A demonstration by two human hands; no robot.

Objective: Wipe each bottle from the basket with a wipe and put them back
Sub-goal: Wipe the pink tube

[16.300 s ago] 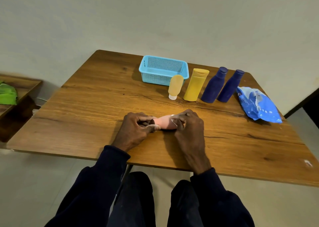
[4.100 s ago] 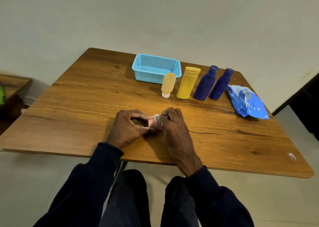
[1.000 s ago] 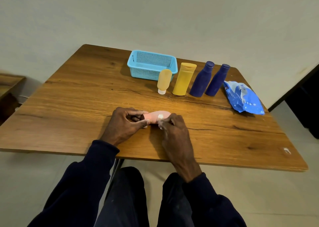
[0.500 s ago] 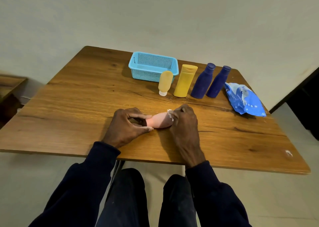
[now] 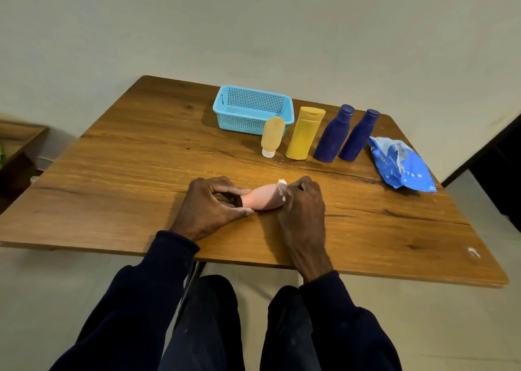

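1. A wooden table (image 5: 141,173) fills the view, and the person sits at its 6 o'clock edge in dark sleeves
2. A light blue mesh basket (image 5: 239,124) stands at 12 o'clock, near the far edge of the table
3. A blue wipes pack (image 5: 400,164) lies at 2 o'clock, crumpled at its top. It carries pale print, but this is too small to read
4. The left hand (image 5: 208,207) is at 6 o'clock, with thumb and fingers curled round the narrow dark-capped end of the pink bottle
5. The right hand (image 5: 303,207) is just beside it, towards 3 o'clock. Its fingers are curled over the white wipe and press it against the bottle's wider end
6. A yellow bottle (image 5: 304,133) stands at 1 o'clock, just right of the basket. No label on it can be made out
7. Two dark blue bottles (image 5: 334,135) (image 5: 358,136) stand side by side between the yellow bottle and the wipes pack, and their faces look plain
8. A pale orange tube (image 5: 272,135) stands on its white cap in front of the basket's right corner
9. The pink bottle (image 5: 263,197) lies on its side on the table at 6 o'clock, between the two hands, with no writing that can be read
10. The white wipe (image 5: 282,183) shows only as a small tuft above the right hand's knuckles, touching the pink bottle
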